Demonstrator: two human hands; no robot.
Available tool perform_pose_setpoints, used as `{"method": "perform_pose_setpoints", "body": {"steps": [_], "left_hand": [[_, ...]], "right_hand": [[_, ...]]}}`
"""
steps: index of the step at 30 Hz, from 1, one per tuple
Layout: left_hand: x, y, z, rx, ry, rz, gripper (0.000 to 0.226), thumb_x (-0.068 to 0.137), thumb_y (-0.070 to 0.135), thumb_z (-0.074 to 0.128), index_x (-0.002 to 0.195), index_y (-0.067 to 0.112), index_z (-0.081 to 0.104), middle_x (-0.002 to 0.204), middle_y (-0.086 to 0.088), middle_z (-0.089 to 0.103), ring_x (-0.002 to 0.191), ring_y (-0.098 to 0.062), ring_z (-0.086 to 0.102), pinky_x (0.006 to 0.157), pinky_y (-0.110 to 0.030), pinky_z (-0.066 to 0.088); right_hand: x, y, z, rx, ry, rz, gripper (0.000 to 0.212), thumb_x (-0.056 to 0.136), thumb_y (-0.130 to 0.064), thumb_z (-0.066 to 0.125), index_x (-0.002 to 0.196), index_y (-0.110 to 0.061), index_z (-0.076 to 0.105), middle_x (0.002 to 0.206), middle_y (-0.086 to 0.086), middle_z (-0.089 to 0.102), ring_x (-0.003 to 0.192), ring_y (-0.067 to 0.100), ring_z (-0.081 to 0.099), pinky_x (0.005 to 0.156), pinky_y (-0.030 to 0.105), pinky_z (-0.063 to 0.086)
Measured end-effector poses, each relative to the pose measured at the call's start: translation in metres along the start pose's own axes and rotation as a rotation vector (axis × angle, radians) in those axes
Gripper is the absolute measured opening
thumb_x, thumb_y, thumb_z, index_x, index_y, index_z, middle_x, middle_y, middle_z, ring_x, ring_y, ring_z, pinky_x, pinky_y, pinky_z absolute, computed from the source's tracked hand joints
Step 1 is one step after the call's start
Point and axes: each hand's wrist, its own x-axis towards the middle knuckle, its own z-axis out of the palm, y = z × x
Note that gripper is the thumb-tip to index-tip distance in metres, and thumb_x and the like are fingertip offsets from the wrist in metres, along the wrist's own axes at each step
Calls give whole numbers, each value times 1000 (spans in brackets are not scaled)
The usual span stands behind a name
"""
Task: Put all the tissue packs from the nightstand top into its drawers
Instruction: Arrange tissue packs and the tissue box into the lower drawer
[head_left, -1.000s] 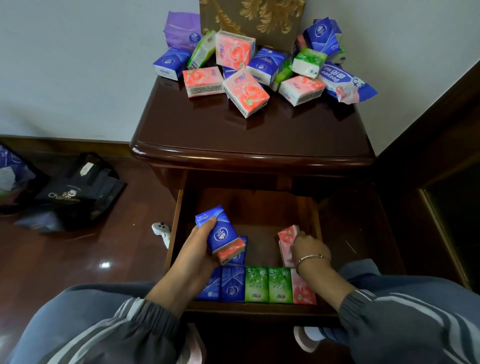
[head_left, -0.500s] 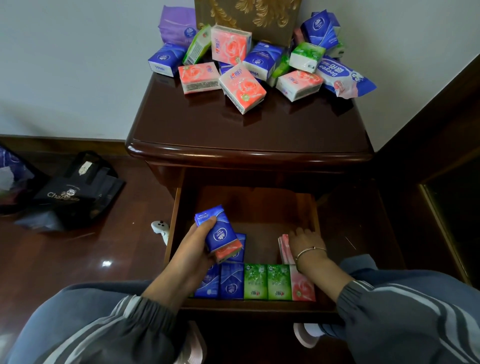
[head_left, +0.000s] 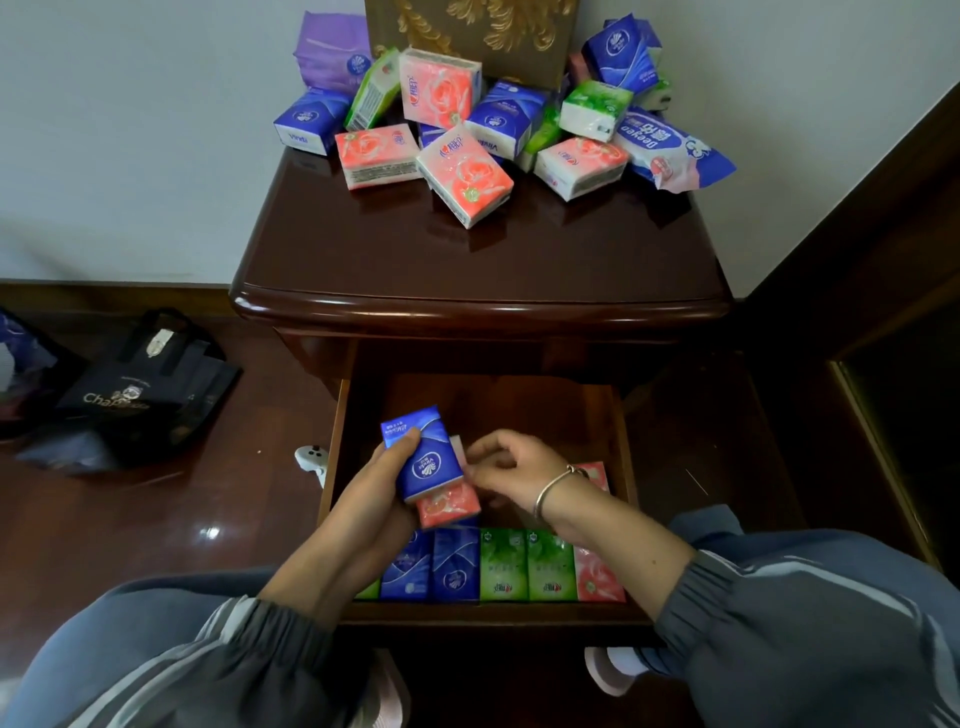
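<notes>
Two packs sit stacked in our left hand (head_left: 363, 499) over the open drawer (head_left: 619, 415): a pink pack (head_left: 449, 506), mostly hidden, under a glossy blue pack (head_left: 423, 452). Our left fingers curl round both. Our right hand (head_left: 514, 467) has come over from the drawer's right side, fingers curled beside the stack; we cannot tell whether they pinch it.

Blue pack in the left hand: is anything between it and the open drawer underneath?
Nothing fixed. The left hand holds the blue pack, a pink pack under it, over the drawer, whose wooden floor is bare behind the front row of packs. Only the right hand is close beside it.
</notes>
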Motion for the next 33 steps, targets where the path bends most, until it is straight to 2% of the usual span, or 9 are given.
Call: {"method": "perform_pose_setpoints", "body": {"steps": [6, 8, 11, 13, 16, 19, 24, 27, 33], "left_hand": [[-2, 10, -6, 54, 79, 104, 36, 96, 29, 52, 127, 10, 51, 103, -14, 73, 88, -25, 72, 65, -41, 60], [0, 18, -13, 132, 271, 185, 29, 96, 26, 54, 120, 10, 55, 84, -9, 74, 67, -17, 71, 54, -29, 56], [0, 25, -27, 162, 424, 197, 20, 96, 23, 53, 111, 10, 56, 80, -7, 68, 58, -14, 65, 45, -23, 51], [-2, 22, -31, 182, 421, 192, 15, 95, 21, 55, 105, 9, 58, 78, -8, 69, 54, -13, 67, 42, -21, 50], [-6, 17, -32, 205, 388, 151, 15, 94, 21, 59, 103, 10, 60, 85, -12, 73, 64, -19, 70, 50, -29, 54], [-7, 16, -38, 218, 386, 134, 15, 92, 23, 61, 103, 13, 58, 90, -12, 73, 69, -20, 71, 52, -31, 56], [-7, 17, -44, 244, 392, 135, 20, 90, 24, 63, 107, 14, 57, 92, -10, 73, 75, -21, 72, 67, -40, 59], [-7, 17, -41, 263, 375, 130, 25, 91, 25, 63, 112, 13, 57, 99, -13, 73, 88, -29, 71, 82, -50, 57], [-7, 18, -38, 284, 361, 98, 24, 91, 25, 62, 111, 15, 56, 100, -13, 72, 90, -30, 70, 80, -47, 58]], "right_hand": [[23, 4, -5, 237, -8, 78, 19, 82, -5, 67, 93, -15, 56, 83, 4, 63, 74, 15, 61, 56, 20, 52], [36, 13, -6, 183, 150, 84, 22, 83, -3, 66, 101, -9, 55, 83, 6, 59, 76, 19, 61, 58, 24, 54], [52, 33, 0, -15, 295, 89, 37, 82, -4, 67, 115, -3, 52, 92, 10, 58, 89, 28, 60, 79, 41, 54], [60, 46, 9, -115, 298, 71, 46, 82, -6, 67, 124, -7, 47, 87, 7, 58, 82, 22, 58, 70, 30, 48], [69, 59, 18, -207, 274, 35, 50, 85, -8, 63, 132, -14, 43, 74, -1, 56, 70, 13, 54, 60, 21, 41], [72, 66, 22, -373, 251, 22, 44, 91, -15, 55, 133, -17, 45, 105, 10, 65, 90, 18, 58, 75, 25, 44], [71, 76, 26, -674, 209, -25, 49, 93, -24, 49, 141, -19, 38, 140, 9, 44, 128, 25, 42, 103, 31, 35], [69, 76, 25, -684, 185, -76, 55, 94, -21, 48, 146, -26, 28, 146, 9, 34, 130, 26, 40, 107, 36, 37], [68, 80, 36, -822, 98, -164, 63, 87, -38, 56, 144, -27, 31, 147, 6, 30, 127, 29, 40, 102, 36, 39]]}}
